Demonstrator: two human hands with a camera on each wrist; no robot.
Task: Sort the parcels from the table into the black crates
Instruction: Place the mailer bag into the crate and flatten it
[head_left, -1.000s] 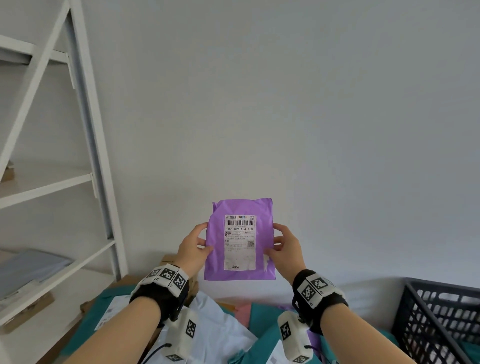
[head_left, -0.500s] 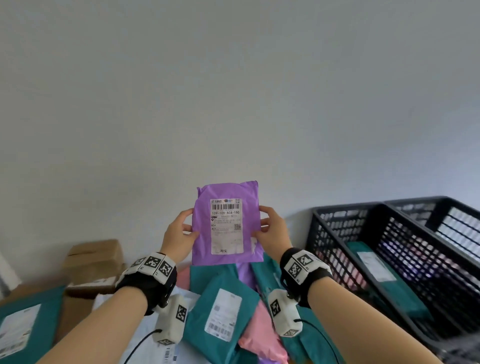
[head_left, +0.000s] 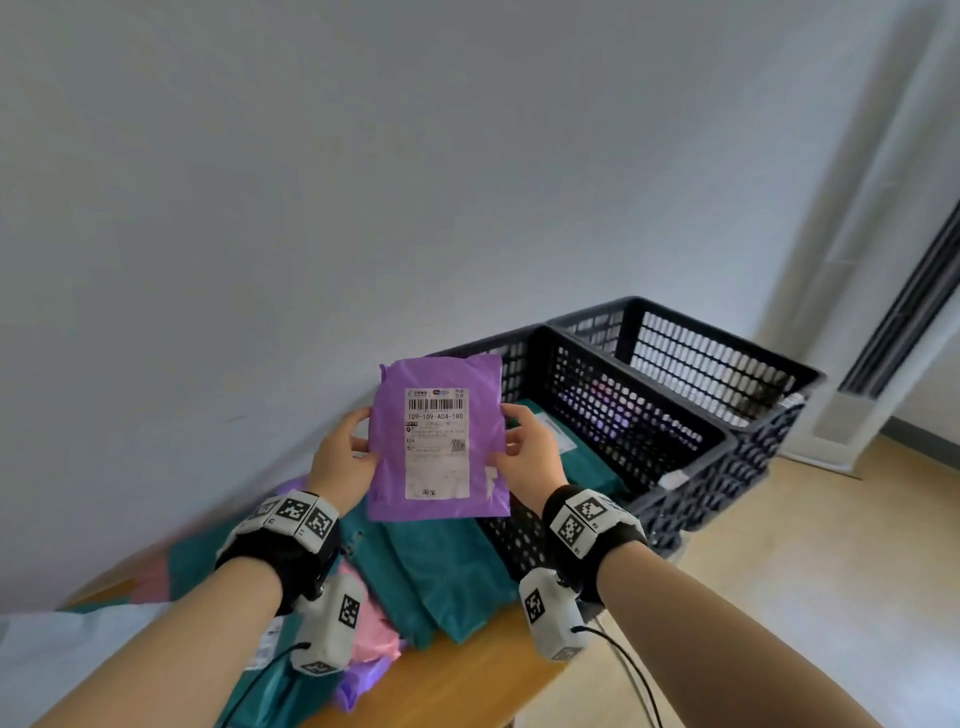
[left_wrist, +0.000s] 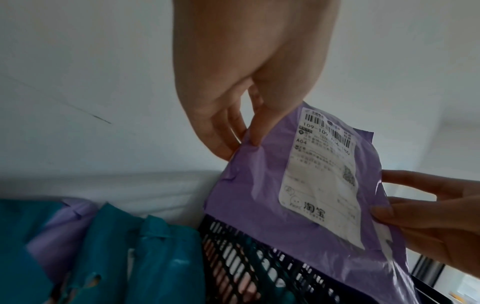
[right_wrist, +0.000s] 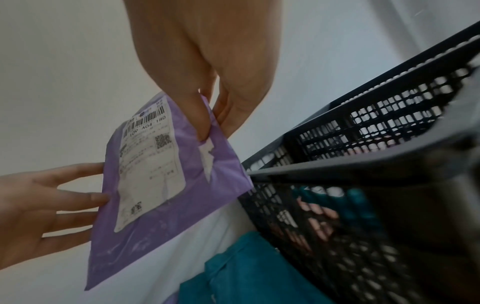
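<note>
The purple parcel (head_left: 438, 439) now sits lower and nearer the black crates (head_left: 639, 410) than a moment ago. The left hand (head_left: 343, 457) and right hand (head_left: 532, 457) pinch its side edges, thumbs in front, fingers (left_wrist: 413, 181) behind, holding it upright above the surface (head_left: 467, 680). The nearest crate holds a teal parcel (head_left: 587, 457).

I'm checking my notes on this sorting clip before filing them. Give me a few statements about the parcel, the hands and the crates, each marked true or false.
1. Both hands hold the purple parcel, left hand and right hand at its side edges. True.
2. The parcel's label faces away from the person. False: the label faces them.
3. The nearer crate holds a teal parcel. True.
4. The crates are white. False: they are black.
5. The purple parcel lies on the table. False: it is held up in the air.
</note>
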